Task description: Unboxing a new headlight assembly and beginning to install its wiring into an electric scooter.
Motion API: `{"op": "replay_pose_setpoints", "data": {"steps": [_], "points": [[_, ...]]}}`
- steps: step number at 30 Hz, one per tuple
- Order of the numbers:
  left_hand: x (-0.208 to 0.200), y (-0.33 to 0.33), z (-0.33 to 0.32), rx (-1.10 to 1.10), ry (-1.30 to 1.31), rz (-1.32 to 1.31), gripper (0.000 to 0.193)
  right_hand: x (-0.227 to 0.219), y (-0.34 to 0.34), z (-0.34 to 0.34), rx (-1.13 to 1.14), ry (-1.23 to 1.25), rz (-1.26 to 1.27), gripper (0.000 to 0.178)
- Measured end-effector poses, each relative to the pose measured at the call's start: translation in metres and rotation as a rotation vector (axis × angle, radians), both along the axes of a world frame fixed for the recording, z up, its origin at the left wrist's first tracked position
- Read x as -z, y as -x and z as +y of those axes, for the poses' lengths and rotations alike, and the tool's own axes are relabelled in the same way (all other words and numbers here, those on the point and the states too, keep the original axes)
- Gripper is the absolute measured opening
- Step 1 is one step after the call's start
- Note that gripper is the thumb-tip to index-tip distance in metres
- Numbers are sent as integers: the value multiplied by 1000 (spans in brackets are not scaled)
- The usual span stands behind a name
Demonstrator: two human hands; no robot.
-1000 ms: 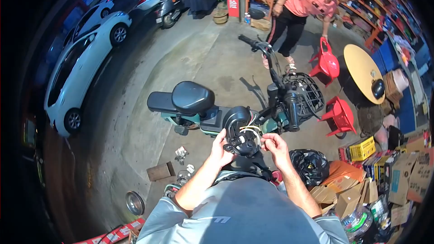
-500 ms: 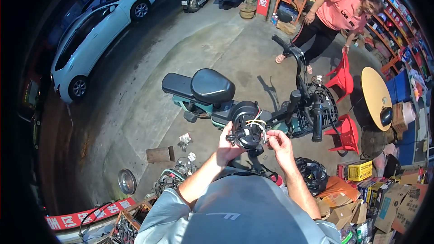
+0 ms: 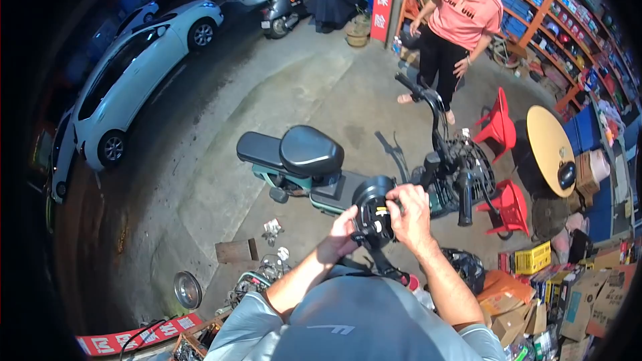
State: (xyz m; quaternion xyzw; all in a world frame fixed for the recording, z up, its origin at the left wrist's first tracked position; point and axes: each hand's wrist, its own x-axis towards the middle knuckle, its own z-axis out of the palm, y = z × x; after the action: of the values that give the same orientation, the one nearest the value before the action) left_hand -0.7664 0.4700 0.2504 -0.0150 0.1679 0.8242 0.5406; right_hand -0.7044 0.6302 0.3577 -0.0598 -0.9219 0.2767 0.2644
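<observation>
A round black housing with short wires, like a scooter's headlight (image 3: 372,194), is held in front of my chest. My left hand (image 3: 343,229) is closed around its left lower side. My right hand (image 3: 410,217) is at its right side, thumb and fingers pinched by the wires (image 3: 382,210), which the fingers partly cover. Beyond my hands stands a teal electric scooter with a black seat (image 3: 311,150). Its handlebar (image 3: 438,113) and front basket (image 3: 476,167) are to the right of the housing.
A person in a pink shirt (image 3: 461,13) stands behind the handlebar. Red chairs (image 3: 508,207) and a round table (image 3: 545,150) are at the right. Cardboard boxes (image 3: 582,304) and a black bag (image 3: 463,267) lie near right. A wooden block (image 3: 234,251) and a metal ring (image 3: 188,289) lie left.
The housing has been tilted, and its wires are now mostly covered. My right hand has moved up and in against it. The person in pink has straightened up and let go of the red chair.
</observation>
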Motion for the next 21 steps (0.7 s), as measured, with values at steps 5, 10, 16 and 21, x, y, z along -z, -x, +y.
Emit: {"op": "replay_pose_setpoints", "data": {"steps": [5, 10, 16, 21], "points": [[-2, -2, 0, 23, 6, -79, 50, 15, 2, 5, -62, -80, -35, 15], [2, 2, 2, 5, 48, -130, 50, 24, 14, 4, -74, -103, 37, 13], [12, 2, -5, -29, 10, -142, 45, 29, 24, -6, -132, -42, 100, 8], [5, -3, 1, -8, 44, -125, 40, 47, 19, 5, -152, 90, -34, 11]]}}
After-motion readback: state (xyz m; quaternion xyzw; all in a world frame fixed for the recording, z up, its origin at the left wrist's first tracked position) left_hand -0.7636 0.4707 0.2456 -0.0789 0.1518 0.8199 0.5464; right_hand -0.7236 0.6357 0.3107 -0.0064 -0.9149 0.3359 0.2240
